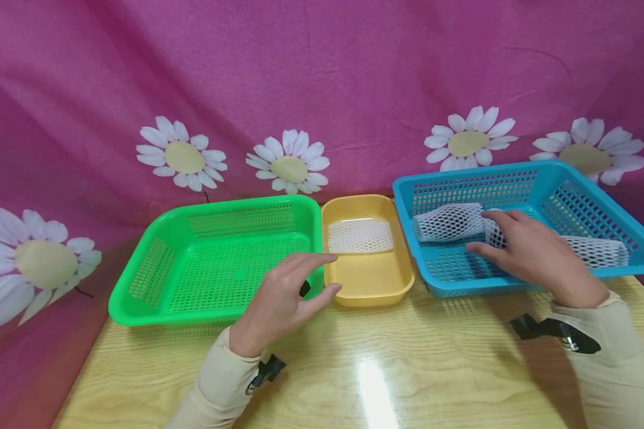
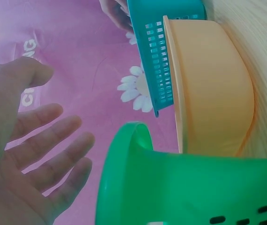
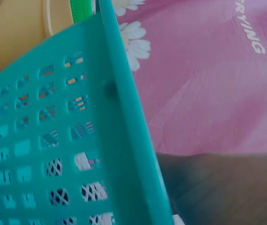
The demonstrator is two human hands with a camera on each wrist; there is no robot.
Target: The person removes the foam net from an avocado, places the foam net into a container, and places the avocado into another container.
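Observation:
My right hand point(image 1: 536, 253) reaches into the blue basket point(image 1: 451, 289), thumb and index finger apart around a white foam net sleeve point(image 1: 495, 233) partly covered by the hand. Another foam net sleeve point(image 1: 451, 221) lies on its left in the basket, and a third point(image 1: 595, 251) on its right, partly behind the hand. A flattened white foam net point(image 1: 359, 236) lies in the yellow tray point(image 1: 367, 283). My left hand point(image 1: 284, 298), thumb and fingers spread with nothing between them, hovers by the right front corner of the green basket point(image 1: 193, 320), near the tray.
The green basket, yellow tray and blue basket stand side by side on a wooden table point(image 1: 311, 387). Behind them hangs a purple cloth point(image 1: 354, 77) with daisies. The blue basket's slotted wall fills much of the right wrist view.

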